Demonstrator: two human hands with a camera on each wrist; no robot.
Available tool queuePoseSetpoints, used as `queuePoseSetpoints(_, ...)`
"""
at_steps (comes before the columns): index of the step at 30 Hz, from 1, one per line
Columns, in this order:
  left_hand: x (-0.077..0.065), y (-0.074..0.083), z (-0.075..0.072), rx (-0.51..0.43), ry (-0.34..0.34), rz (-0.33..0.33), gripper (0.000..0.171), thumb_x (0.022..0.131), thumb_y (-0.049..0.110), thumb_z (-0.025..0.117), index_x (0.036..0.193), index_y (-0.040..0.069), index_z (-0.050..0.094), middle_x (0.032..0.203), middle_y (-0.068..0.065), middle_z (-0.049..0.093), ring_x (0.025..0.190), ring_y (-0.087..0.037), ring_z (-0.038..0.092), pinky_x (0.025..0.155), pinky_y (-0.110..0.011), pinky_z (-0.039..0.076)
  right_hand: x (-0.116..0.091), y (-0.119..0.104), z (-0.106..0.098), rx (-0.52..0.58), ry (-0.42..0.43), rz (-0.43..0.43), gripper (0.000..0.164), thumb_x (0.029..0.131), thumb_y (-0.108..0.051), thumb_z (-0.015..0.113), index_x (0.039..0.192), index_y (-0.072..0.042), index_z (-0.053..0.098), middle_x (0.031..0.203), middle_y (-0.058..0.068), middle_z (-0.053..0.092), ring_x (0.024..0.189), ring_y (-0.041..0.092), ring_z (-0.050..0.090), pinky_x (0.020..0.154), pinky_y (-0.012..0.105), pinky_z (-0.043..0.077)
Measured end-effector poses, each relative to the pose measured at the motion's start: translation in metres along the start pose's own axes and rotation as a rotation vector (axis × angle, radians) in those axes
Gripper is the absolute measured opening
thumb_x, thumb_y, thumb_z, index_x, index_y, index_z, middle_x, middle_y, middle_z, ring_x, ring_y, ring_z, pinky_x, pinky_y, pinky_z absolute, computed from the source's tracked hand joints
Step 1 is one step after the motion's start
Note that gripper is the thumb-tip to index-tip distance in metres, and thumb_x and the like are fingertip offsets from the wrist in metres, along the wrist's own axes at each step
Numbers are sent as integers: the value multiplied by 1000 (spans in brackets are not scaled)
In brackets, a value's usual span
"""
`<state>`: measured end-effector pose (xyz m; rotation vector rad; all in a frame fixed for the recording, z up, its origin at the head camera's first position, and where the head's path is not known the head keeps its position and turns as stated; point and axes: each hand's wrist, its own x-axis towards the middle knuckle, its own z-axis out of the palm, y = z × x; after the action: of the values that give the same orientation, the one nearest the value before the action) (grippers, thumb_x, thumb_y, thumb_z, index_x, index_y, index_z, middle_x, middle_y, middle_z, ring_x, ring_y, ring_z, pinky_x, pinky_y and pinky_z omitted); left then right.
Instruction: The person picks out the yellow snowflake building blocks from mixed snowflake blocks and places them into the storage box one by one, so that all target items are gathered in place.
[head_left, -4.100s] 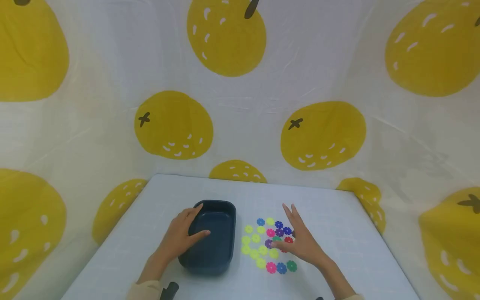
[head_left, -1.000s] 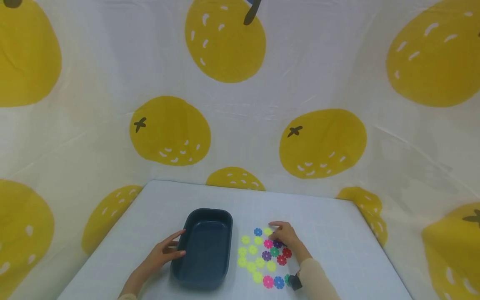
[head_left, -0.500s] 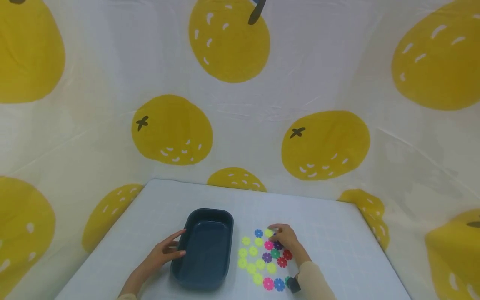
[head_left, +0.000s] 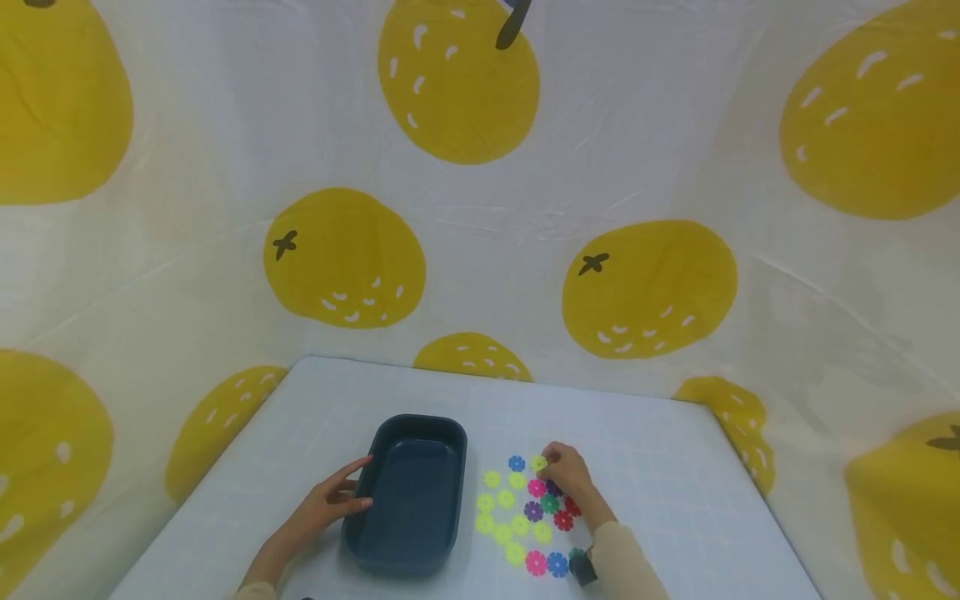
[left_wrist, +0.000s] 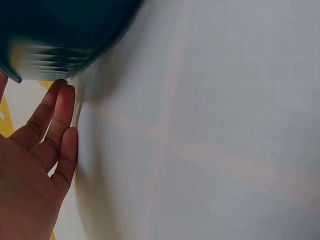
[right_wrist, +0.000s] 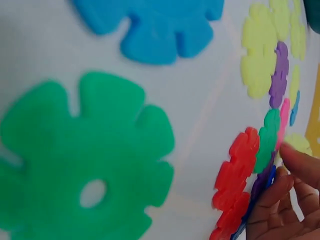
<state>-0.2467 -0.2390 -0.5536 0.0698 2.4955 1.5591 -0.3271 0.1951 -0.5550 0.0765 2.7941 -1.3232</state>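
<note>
In the head view my left hand (head_left: 324, 505) touches the left rim of a dark blue rectangular tray (head_left: 408, 533), thumb over the edge and the other fingers outside. Those fingers (left_wrist: 62, 112) look fairly straight in the left wrist view. My right hand (head_left: 567, 471) pinches a yellow-green interlocking disc (head_left: 538, 463) at the far side of a group of flat, notched discs. This disc (right_wrist: 299, 143) is tilted up beside the thumb in the right wrist view. Purple disc (head_left: 554, 488) and pink disc (head_left: 536, 487) lie just below the hand.
Several yellow-green discs (head_left: 502, 533) lie between tray and right hand. Blue disc (head_left: 557, 564), red disc (head_left: 563, 520) and green disc (head_left: 550, 503) are nearer the right forearm. The white table (head_left: 675, 483) backs onto a fruit-print curtain (head_left: 495, 275).
The right hand has come down from above the discs, and its fingers have closed on the yellow-green disc. Earlier the left hand reached over the tray; now it is at its left rim.
</note>
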Motion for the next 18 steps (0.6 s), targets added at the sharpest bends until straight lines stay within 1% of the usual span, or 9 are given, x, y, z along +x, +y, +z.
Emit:
queuePoseSetpoints(4,-1,-3,0,3,3,-12,71,88,37,75,151,30,42,151,-21,43,120,-34,59,94,-52,53,-3,-1,5,18,23,3,11,80,-8,72,90,-5,67,85,7,64,73,19,57,66,31,50)
queuePoseSetpoints(6,-1,-4,0,6,7,-17,72,87,37,75,151,30,42,151,-21,44,120,-34,59,95,-53,53,-4,0,6,36,28,20,13,82,-11,72,94,-5,69,87,6,66,74,18,59,67,31,52)
queuePoseSetpoints(8,-1,-5,0,9,11,-25,73,87,39,76,151,31,42,149,-21,46,119,-34,59,95,-54,52,-5,0,6,73,29,31,20,85,-14,70,101,-1,70,90,8,67,75,17,60,68,31,54)
queuePoseSetpoints(11,0,-7,0,1,17,-18,73,86,39,76,150,31,43,149,-20,47,120,-34,59,96,-55,51,-5,1,4,175,27,62,30,90,-17,68,111,4,69,93,12,69,75,18,64,69,30,58)
queuePoseSetpoints(13,1,-7,1,-3,21,-9,73,86,39,76,150,33,43,148,-19,47,121,-34,58,97,-55,50,-4,-1,2,262,24,83,34,93,-18,67,115,7,67,94,13,70,76,18,67,71,30,60)
queuePoseSetpoints(14,1,-8,1,-5,22,-1,72,86,39,76,150,33,43,149,-18,47,122,-34,57,98,-55,50,-4,-3,1,301,19,88,36,93,-19,67,116,9,66,95,15,71,77,19,69,72,30,60)
queuePoseSetpoints(18,2,-7,1,-4,28,11,72,85,39,77,149,34,43,151,-17,45,124,-33,56,99,-56,49,-3,-15,-3,439,-16,143,37,93,-18,68,118,9,65,93,14,74,79,19,74,75,29,61)
